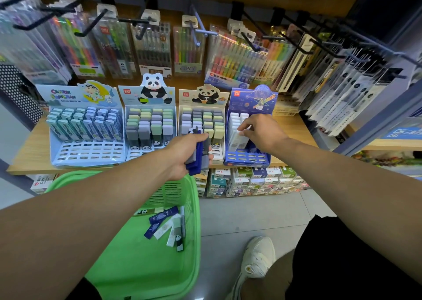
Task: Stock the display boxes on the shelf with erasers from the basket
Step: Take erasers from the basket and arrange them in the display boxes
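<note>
White eraser (240, 132) under right hand (260, 129) (pinched)

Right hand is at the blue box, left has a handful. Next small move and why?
Probably push that eraser down into its slot: the right hand pinches it at the blue display box, whose front slots are empty. The left hand holds a bunch of erasers to feed next.

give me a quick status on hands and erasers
Left hand grips a bundle of blue-sleeved erasers. Right hand pinches a white eraser in the dark blue display box. Nothing blocking.
</note>
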